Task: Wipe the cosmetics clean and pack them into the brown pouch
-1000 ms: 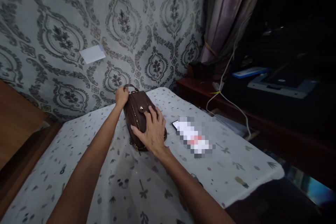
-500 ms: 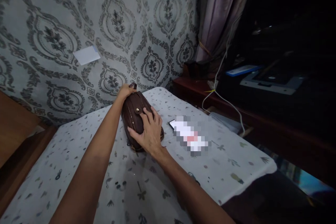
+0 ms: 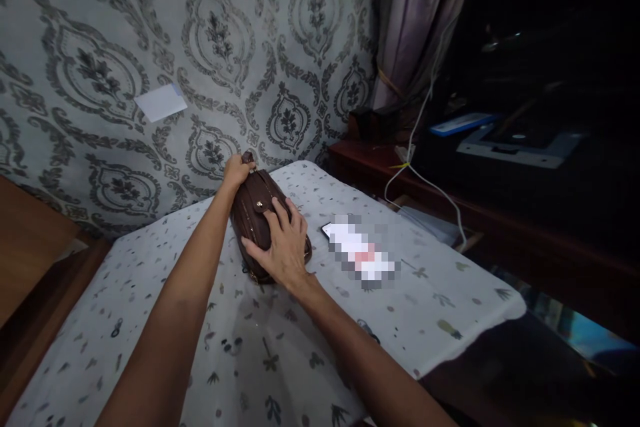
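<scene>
A dark brown bag (image 3: 257, 220) with zips and a small gold-coloured stud lies on the white patterned cloth (image 3: 420, 307). At the bag's far end, my left hand (image 3: 236, 171) has its fingers closed round the strap or handle. My right hand (image 3: 284, 243) rests on the bag's upper side, its fingers spread over the leather near the flap. Just right of the bag, a phone (image 3: 326, 229) lies on the cloth with its lit screen pixelated.
Behind the cloth stands a patterned wall (image 3: 215, 33) with a white card (image 3: 161, 103) on it. At the right are a purple curtain (image 3: 407, 27), a dark red wooden ledge (image 3: 350, 155) and a white cable (image 3: 440, 197). A brown wooden panel (image 3: 30, 247) edges the left.
My left hand and the strap end have shifted slightly to the left. My right hand stays spread on the bag. The whole view has moved a little.
</scene>
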A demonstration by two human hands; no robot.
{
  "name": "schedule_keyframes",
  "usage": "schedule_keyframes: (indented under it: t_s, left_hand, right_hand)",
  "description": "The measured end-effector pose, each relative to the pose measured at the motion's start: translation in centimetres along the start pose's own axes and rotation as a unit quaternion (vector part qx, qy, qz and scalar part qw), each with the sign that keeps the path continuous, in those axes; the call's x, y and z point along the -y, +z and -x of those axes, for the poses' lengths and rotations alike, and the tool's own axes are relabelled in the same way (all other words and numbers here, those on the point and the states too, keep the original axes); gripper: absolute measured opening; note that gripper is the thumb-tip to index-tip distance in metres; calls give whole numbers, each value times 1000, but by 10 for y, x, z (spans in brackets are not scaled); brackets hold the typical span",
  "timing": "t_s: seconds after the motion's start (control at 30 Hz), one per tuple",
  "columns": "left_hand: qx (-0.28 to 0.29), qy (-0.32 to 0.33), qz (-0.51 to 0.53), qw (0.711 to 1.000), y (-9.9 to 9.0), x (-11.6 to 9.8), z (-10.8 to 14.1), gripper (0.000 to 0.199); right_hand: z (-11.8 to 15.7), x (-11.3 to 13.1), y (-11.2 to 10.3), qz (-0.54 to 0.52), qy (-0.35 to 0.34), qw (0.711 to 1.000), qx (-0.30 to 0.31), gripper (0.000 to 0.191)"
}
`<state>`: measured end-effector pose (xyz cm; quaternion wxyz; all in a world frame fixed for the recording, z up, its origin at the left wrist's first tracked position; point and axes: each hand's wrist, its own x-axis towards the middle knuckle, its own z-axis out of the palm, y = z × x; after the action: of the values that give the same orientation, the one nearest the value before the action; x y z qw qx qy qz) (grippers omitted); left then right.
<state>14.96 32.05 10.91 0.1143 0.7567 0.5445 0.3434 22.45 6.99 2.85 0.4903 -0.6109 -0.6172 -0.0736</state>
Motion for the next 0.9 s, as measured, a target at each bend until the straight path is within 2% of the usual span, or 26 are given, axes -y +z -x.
schedule_keyframes:
  t_s: [0.33,0.57,0.7,0.9]
  left_hand:
    - [29,54,103,993,-3,-2,10,21]
    - [33,41,151,987,-7,-5,12,20]
    - [34,17,152,988,-19,6,22,24]
    - [32,-27,99,994,-42,30,38,25]
  right_hand:
    - [0,2,-3,2,4,1000,21,56]
    - [-1,1,-4,-3,9,1000,28,63]
    - [-1,1,-3,1,8,1000,20,63]
    - [0,1,-1,4,1,1000,10,62]
